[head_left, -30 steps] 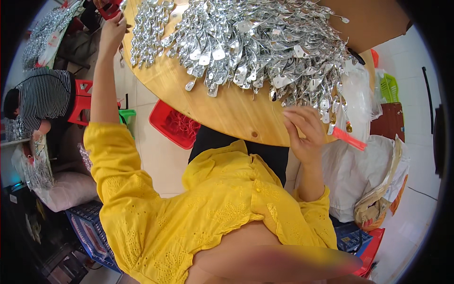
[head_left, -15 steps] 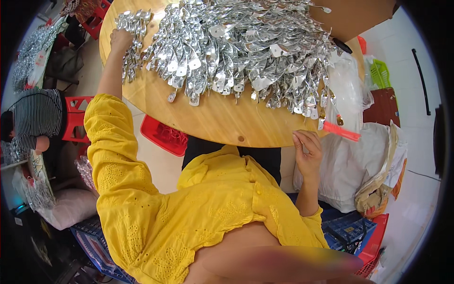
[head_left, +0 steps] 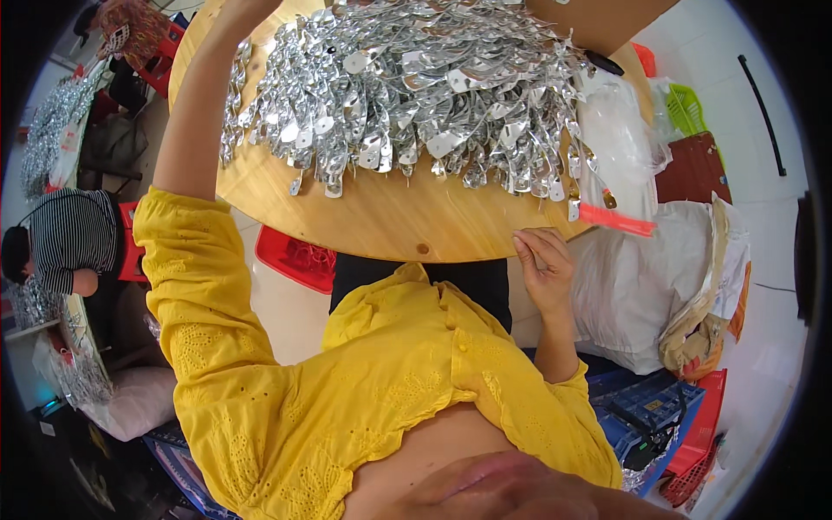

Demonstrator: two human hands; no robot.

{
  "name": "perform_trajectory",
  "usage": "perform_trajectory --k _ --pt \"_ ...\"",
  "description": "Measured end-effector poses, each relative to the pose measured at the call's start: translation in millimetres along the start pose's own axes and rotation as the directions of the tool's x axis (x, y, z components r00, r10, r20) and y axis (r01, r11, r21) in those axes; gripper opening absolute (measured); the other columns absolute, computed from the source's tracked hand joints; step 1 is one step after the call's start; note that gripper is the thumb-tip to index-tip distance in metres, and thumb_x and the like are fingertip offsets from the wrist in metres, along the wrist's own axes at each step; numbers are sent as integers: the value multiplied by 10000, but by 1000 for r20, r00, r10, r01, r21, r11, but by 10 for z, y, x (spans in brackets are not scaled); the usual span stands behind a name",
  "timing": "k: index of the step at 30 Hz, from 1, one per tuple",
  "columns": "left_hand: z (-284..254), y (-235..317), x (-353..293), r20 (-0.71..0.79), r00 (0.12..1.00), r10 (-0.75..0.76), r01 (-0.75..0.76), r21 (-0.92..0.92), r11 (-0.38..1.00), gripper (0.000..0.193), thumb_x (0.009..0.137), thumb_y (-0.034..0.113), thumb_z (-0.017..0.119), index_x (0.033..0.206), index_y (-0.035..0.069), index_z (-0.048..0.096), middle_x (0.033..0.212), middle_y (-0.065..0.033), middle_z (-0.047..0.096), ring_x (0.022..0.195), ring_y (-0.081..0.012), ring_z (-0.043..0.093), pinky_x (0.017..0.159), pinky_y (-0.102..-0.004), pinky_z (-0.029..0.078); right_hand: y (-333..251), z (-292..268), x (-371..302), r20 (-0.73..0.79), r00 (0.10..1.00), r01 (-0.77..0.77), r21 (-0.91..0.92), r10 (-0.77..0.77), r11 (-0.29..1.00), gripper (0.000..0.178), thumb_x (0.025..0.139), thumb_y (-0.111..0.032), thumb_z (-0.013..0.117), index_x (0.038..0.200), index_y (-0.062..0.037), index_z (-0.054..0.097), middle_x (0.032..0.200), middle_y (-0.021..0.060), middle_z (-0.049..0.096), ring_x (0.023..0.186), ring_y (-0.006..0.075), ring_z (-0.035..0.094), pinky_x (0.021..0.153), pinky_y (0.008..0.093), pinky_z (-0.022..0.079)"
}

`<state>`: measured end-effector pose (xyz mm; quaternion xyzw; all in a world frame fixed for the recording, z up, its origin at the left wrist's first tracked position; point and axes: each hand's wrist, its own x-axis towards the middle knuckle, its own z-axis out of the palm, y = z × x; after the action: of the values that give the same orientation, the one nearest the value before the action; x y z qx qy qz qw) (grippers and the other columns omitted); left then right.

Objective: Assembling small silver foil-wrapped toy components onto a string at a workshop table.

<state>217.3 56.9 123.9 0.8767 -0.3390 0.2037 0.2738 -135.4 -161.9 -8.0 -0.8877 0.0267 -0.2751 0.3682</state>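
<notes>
A broad heap of shiny silver strips with small flat tags (head_left: 373, 104) covers much of the round wooden table (head_left: 347, 227). My left arm stretches far forward along the table's left side. My left hand (head_left: 253, 9) is at the top edge of the picture, its fingers cut off, beyond a smaller row of silver strips (head_left: 232, 113). Just by the table's near right edge is my right hand (head_left: 546, 267), with bent fingers drawn to the thumb; anything held there is too small to make out. Close by lies a flat red strip (head_left: 617, 220).
Clear plastic bags (head_left: 617, 139) lie on the table's right side, below a cardboard box (head_left: 607, 22). A large white sack (head_left: 620, 295) stands at the right. A red basket (head_left: 295, 260) sits under the table. Another person in a striped top (head_left: 74, 230) is at the left.
My left hand has moved forward, from the small row of strips to the picture's top edge. My right hand stays near the table edge, its fingers still bent. The whole view has shifted slightly.
</notes>
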Motion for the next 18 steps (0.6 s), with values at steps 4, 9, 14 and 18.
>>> perform_trajectory --k 4,9,14,18 --pt "161 467 263 156 988 22 22 -274 961 315 767 280 529 910 6 590 861 -137 592 784 -208 546 675 -295 425 -17 -77 -61 19 999 -37 27 37 999 110 672 25 602 779 1 593 721 88 581 673 194 530 622 255 411" --pt "680 833 725 418 903 -102 167 -123 978 308 677 292 580 755 -4 618 676 -128 601 636 -235 570 581 -323 449 41 -196 -170 -40 995 -87 18 88 996 101 672 20 603 771 2 597 706 90 584 645 198 534 597 254 416" --pt "1559 383 1242 304 953 -12 -49 193 980 292 624 294 593 692 12 621 689 -188 586 667 -314 577 611 -373 453 36 -311 -270 -93 993 -71 -11 70 997 95 674 13 603 769 2 599 697 92 587 628 204 542 578 256 422" --pt "1718 360 1225 294 952 87 -56 -112 992 288 638 274 587 718 -2 611 735 -214 574 726 -353 557 629 -387 445 73 -402 -421 -115 983 -149 -23 145 989 99 677 25 598 772 -4 594 696 86 579 636 192 533 596 254 412"
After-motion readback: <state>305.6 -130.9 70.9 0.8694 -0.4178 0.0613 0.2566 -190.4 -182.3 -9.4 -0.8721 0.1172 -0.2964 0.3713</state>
